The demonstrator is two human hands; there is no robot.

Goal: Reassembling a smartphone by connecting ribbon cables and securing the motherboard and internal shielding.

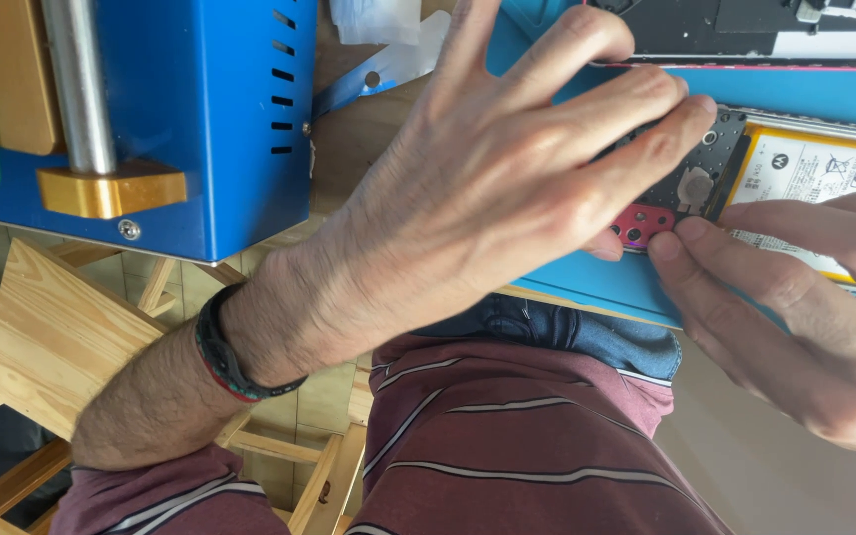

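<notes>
Your left hand (pixel 487 168) lies spread over the opened phone (pixel 735 168); your right hand (pixel 795 297) pinches its near edge. Slipping fingers could gouge the battery (pixel 804 168).

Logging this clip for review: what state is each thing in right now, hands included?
Left hand: spread flat, fingers pressing on the phone.
Right hand: fingertips pinching the phone's red corner.
Phone: back cover off, battery and board exposed, lying on the blue mat.
Battery: seated in the phone.
Blue machine: standing unused.

Glossy blue painted metal machine (pixel 220 119); matt pale wooden stool (pixel 52 327).
</notes>
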